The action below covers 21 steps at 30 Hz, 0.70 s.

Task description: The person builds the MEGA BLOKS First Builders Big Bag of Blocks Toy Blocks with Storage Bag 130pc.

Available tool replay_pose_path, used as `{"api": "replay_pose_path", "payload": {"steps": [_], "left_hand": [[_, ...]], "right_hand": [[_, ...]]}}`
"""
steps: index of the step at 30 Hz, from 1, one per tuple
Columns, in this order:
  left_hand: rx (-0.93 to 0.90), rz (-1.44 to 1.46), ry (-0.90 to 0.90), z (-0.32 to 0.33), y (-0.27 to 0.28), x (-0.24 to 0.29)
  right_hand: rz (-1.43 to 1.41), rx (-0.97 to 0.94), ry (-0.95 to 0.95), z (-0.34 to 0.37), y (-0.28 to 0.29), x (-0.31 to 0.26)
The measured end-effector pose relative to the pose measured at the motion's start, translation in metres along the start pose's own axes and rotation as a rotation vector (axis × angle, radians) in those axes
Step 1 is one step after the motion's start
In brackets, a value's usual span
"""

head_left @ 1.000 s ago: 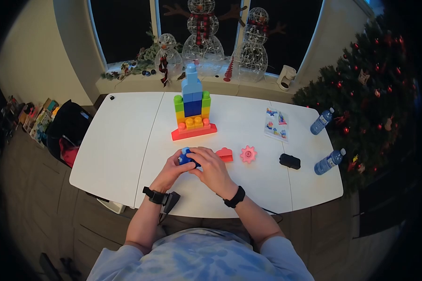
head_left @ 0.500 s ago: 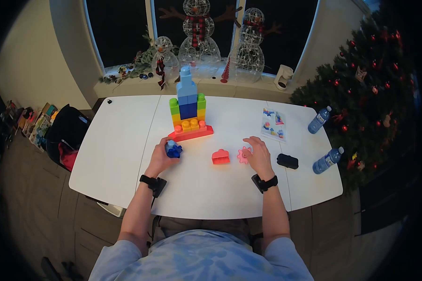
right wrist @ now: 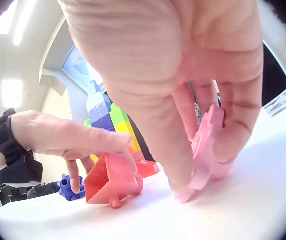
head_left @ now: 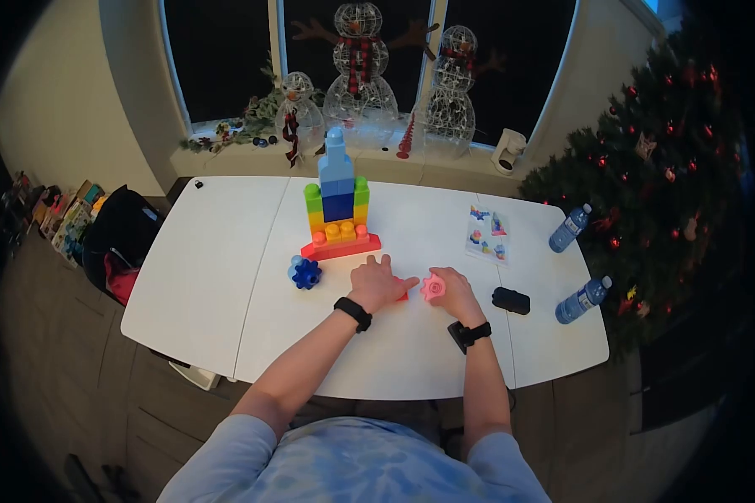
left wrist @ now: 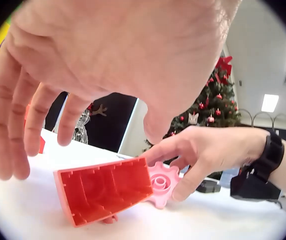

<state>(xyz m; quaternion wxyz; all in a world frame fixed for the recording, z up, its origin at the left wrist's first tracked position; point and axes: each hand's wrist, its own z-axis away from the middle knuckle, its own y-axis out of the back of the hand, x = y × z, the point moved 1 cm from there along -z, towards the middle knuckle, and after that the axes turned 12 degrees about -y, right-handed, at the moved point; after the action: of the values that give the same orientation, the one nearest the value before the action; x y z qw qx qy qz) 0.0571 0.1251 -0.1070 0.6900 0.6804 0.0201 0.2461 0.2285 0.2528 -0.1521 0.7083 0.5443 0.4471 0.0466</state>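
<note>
My right hand (head_left: 456, 298) pinches a pink toy gear (head_left: 432, 288) between thumb and fingers, tipped on its edge at the tabletop in the right wrist view. Over a hollow coral-red building block (left wrist: 105, 189) reaches my left hand (head_left: 374, 285), its fingers spread and loosely extended. The block lies on its side with its open underside facing the left wrist camera, beside the gear. A dark blue gear with a light blue block (head_left: 305, 273) sits on the table to the left of my left hand.
A tower of stacked building blocks (head_left: 338, 205) stands behind my hands on the white table (head_left: 201, 277). To the right are a black case (head_left: 511, 300), a picture sheet (head_left: 486, 234) and two water bottles (head_left: 583, 300). A Christmas tree (head_left: 646, 176) stands past the table's right end.
My left hand has let go of the blue gear piece, leaving it on the table, and moved right to the coral-red block. My right hand has taken hold of the pink gear.
</note>
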Motion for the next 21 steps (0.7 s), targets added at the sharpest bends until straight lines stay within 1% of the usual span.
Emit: {"api": "replay_pose_path", "payload": {"steps": [1,3,5,7,8,10,11,13,15,17,18,19,21], "left_hand": [[0.003,0.001,0.004,-0.005,-0.006,0.001],[-0.125,-0.068,-0.071,-0.015,-0.024,-0.002],[-0.12,-0.067,-0.087,-0.016,-0.033,-0.009],[-0.04,0.123,-0.144,-0.019,-0.038,-0.022],[-0.045,0.121,-0.15,-0.014,-0.034,-0.028],[-0.1,0.909,-0.107,-0.002,-0.025,-0.041],[-0.108,0.906,-0.11,0.004,-0.023,-0.046],[-0.122,1.298,-0.14,0.017,-0.017,-0.053],[-0.143,1.308,-0.112,0.03,-0.006,-0.055],[-0.11,1.535,-0.138,0.041,-0.008,-0.06],[-0.114,1.578,-0.132,0.043,-0.008,-0.062],[-0.118,1.577,-0.133,0.045,-0.011,-0.062],[-0.049,1.673,-0.193,0.048,-0.018,-0.064]], "right_hand": [[-0.041,0.0,-0.019,0.0,-0.002,0.001],[-0.083,-0.001,-0.035,0.002,-0.007,0.003],[-0.106,-0.023,-0.001,0.006,-0.01,0.003],[-0.118,-0.035,0.016,0.007,-0.012,0.003],[-0.127,-0.051,0.037,0.008,-0.013,0.002],[-0.132,-0.074,-0.002,0.009,-0.015,-0.002],[-0.134,-0.102,-0.034,0.01,-0.016,-0.005],[-0.169,-0.097,-0.043,0.012,-0.018,-0.015],[-0.203,-0.093,-0.049,0.015,-0.019,-0.029],[-0.171,-0.046,0.038,0.025,-0.015,-0.053],[-0.078,0.017,0.113,0.032,-0.009,-0.069],[-0.079,0.02,0.11,0.035,-0.01,-0.076],[-0.134,0.131,0.23,0.039,-0.011,-0.088]]}}
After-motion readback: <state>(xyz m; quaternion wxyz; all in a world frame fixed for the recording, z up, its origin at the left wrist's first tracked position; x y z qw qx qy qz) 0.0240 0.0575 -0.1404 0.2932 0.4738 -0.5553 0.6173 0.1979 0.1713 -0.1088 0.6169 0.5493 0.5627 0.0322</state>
